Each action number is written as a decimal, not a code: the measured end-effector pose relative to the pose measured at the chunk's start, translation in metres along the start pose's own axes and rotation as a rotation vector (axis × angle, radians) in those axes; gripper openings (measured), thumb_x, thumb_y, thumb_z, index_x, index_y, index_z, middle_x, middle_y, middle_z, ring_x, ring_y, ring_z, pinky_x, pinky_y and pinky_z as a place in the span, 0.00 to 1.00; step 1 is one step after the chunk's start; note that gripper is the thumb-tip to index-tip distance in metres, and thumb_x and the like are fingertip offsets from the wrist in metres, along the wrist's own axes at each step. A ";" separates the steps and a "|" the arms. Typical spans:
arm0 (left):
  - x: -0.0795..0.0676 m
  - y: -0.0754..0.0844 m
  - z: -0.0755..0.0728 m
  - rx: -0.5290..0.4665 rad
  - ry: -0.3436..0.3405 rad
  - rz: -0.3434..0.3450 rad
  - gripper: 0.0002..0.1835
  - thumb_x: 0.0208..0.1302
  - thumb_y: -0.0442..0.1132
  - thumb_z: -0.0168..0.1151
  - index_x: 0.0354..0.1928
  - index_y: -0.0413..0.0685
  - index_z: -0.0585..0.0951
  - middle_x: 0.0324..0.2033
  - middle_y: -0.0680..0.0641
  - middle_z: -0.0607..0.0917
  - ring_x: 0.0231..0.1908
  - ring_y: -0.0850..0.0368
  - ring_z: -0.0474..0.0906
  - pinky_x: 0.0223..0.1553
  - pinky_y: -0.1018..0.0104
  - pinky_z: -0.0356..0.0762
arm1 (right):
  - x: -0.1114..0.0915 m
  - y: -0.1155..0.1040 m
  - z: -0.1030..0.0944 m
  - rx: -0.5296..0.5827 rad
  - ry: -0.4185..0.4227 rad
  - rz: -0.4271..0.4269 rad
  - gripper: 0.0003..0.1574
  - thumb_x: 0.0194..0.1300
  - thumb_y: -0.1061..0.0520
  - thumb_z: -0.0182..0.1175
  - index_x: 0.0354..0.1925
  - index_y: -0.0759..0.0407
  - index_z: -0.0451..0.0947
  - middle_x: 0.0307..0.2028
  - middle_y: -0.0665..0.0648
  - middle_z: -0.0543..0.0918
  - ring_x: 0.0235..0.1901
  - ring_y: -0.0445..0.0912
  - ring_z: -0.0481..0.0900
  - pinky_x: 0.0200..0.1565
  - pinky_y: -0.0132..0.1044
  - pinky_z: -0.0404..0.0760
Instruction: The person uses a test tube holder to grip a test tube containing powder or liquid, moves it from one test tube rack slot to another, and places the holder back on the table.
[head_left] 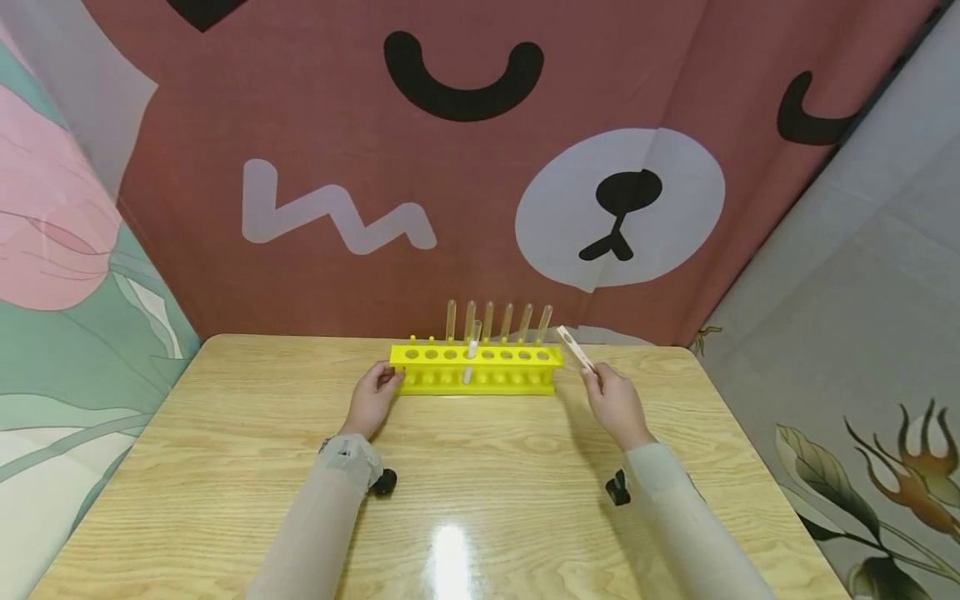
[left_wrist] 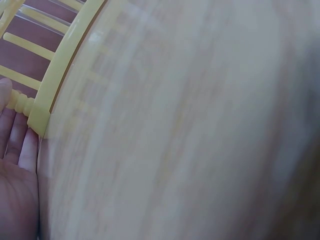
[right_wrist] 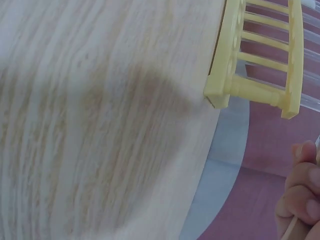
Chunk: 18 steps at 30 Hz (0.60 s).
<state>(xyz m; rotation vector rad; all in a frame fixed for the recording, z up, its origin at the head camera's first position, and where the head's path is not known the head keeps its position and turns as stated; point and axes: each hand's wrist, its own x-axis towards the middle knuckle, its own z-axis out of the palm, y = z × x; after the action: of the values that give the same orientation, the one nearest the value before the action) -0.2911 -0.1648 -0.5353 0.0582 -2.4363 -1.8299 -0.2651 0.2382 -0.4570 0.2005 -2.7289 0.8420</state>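
A yellow test tube rack [head_left: 476, 389] stands toward the back of the table. My left hand [head_left: 371, 400] grips its left end; in the left wrist view the thumb and fingers of that hand [left_wrist: 17, 185] are around the end post. One test tube [head_left: 472, 350] with white contents stands in a hole near the rack's middle. Several clear test tubes [head_left: 507, 321] sit upside down on the rear pegs. Just right of the rack, my right hand [head_left: 617, 404] holds a wooden test tube clamp [head_left: 574, 347], its far end pointing up and left. Only curled fingers [right_wrist: 302, 195] show in the right wrist view.
The wood-grain table [head_left: 480, 483] reaches back to a reddish curtain [head_left: 337, 292] with a bear print, close behind the rack. Patterned cloths hang along the left [head_left: 60, 350] and right sides [head_left: 847, 333].
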 end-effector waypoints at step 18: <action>0.001 -0.004 0.001 -0.009 0.005 0.008 0.15 0.76 0.39 0.58 0.59 0.42 0.78 0.53 0.40 0.81 0.54 0.47 0.76 0.57 0.51 0.75 | -0.004 0.015 0.001 0.002 -0.012 0.082 0.20 0.80 0.52 0.50 0.51 0.70 0.75 0.17 0.53 0.69 0.14 0.44 0.62 0.16 0.36 0.63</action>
<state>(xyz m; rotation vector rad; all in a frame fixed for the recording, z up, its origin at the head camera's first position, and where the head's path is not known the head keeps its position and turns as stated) -0.2927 -0.1649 -0.5394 0.0522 -2.4215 -1.8346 -0.2650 0.2500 -0.4667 0.0953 -2.7641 0.8685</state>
